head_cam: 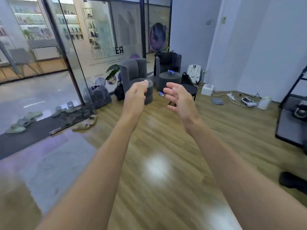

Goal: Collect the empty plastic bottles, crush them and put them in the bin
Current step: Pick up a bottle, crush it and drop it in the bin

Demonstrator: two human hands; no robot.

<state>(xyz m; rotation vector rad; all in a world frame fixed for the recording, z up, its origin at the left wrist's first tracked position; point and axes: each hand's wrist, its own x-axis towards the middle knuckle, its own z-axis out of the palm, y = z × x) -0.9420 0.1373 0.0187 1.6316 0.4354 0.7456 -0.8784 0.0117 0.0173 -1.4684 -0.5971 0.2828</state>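
Both my arms reach forward over the wooden floor. My left hand is empty, its fingers loosely curled and apart. My right hand is empty too, with the fingers spread. Far ahead, a clear plastic bottle with a blue label lies on the floor between the two hands. A second bottle with a blue label lies on the seat of the far grey armchair. No bin shows in this view.
A nearer grey armchair and a round black side table stand ahead. Slippers lie on a dark mat by the glass door at left. Cables, a white box and bags lie along the far wall. A black rack stands at right.
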